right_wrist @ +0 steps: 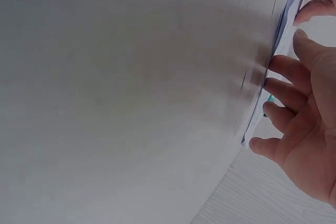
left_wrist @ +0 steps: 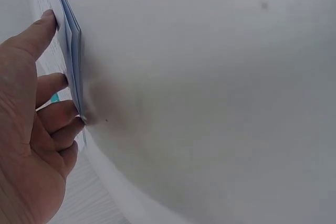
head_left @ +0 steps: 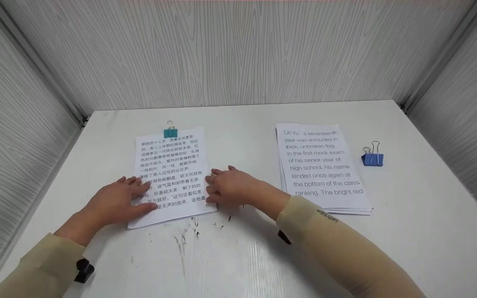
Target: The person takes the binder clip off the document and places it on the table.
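A stack of printed sheets (head_left: 176, 163) with Chinese text lies on the left part of the table. At its top edge sits a teal binder clip (head_left: 170, 133) with its wire handle pointing away. My left hand (head_left: 114, 203) rests at the stack's left edge, thumb laid over the lower page and fingertips along the side. In the left wrist view the edge of the sheets (left_wrist: 73, 51) looks slightly fanned near those fingers. My right hand (head_left: 231, 187) has its fingertips against the stack's right edge, fingers loosely bent; its thumb is near the lower right side.
To the right lies a second stack of sheets (head_left: 319, 165) with English text, its edges uneven. Beside it stands a blue binder clip (head_left: 373, 159), handles up. Dark scuff marks (head_left: 182, 244) show on the white table (head_left: 238, 265). Pale wood-grain panels (head_left: 238, 54) enclose the back and sides.
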A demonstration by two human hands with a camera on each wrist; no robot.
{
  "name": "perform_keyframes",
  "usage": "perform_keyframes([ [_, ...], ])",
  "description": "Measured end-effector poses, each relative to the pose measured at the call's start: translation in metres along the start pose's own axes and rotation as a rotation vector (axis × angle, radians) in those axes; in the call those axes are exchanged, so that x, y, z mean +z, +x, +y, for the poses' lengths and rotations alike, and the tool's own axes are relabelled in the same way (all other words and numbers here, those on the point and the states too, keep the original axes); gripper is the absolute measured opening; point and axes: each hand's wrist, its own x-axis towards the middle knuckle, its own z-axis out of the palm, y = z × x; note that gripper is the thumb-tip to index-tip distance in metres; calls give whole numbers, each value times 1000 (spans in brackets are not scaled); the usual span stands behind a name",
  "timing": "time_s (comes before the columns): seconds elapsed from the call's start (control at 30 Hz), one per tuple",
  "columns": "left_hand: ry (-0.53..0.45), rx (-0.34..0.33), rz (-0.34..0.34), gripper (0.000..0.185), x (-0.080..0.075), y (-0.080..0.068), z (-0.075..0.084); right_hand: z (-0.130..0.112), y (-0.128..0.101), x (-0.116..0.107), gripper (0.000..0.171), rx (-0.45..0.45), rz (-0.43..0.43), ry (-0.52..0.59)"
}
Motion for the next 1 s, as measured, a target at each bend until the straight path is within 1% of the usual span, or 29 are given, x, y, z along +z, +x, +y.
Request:
perform_keyframes([
  [0.1,3,15,-1,80,1,2,11,9,-11,3,33,-14,12,28],
  [0.2,10,28,-8,79,3,3,20,16,-23,5,34,-20,13,78],
  [0.33,28,58,-4,78,5,7,32,25,-38,7,34,-41,31,110],
  [0.5,43,99,11,76,8,11,45,34,-57,10,35,-45,45,134],
  [0.63,56,115,7,77,10,12,58,39,-73,13,37,-53,53,139],
  [0.83,72,142,7,77,13,14,77,46,-94,19,34,-82,81,137],
  [1.0,77,158,6,77,15,15,89,49,-108,25,38,-58,73,160],
])
